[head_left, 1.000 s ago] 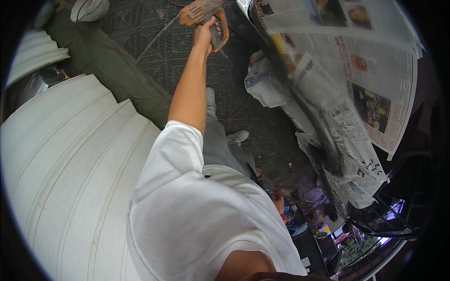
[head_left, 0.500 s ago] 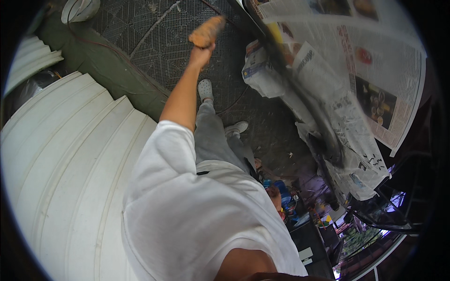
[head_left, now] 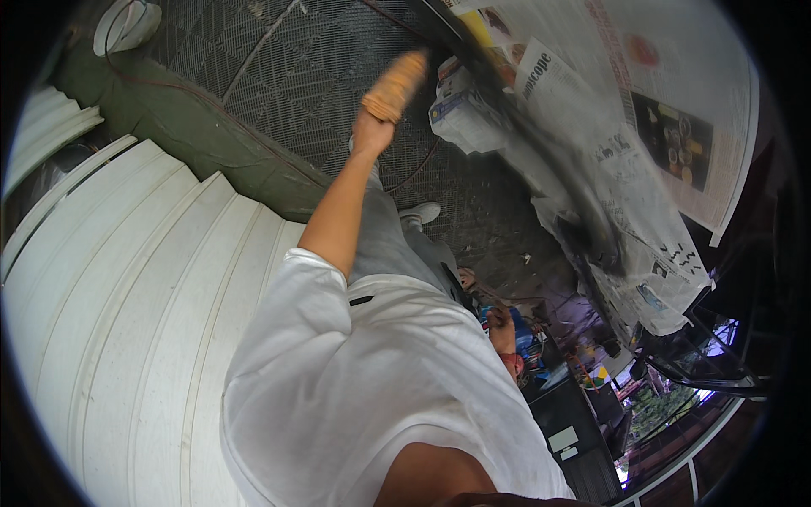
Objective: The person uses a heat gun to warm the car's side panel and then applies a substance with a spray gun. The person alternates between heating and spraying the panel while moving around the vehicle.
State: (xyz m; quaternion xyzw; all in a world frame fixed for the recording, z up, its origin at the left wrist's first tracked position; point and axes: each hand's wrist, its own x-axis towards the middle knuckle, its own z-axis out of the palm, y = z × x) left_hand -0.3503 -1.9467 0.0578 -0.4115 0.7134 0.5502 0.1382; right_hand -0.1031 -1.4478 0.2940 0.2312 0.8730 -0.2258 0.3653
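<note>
My left hand (head_left: 372, 135) is held out in front of me, over the dark grated floor, at the end of my bent-down left arm. Closed fingers grip a bumpy orange cloth (head_left: 395, 88), which juts beyond the hand toward the upper right and is smeared by motion. The cloth hides most of the fingers. To the right of it is a dark panel edge (head_left: 486, 80) with newspaper sheets (head_left: 583, 135) on and beside it. A gap separates the cloth from the paper. My right hand does not show.
White ribbed panels (head_left: 152, 304) fill the left, beside a green sheet (head_left: 194, 135). A white bucket (head_left: 127, 29) stands at the far left, near a thin reddish hose (head_left: 169, 82). At the lower right are cluttered bottles and a black case (head_left: 583, 456). My shoe (head_left: 422, 211) is on the floor.
My left hand, with the orange cloth, has come nearer and slightly right. The surroundings have shifted in view as my head moved; the papered panel now appears higher.
</note>
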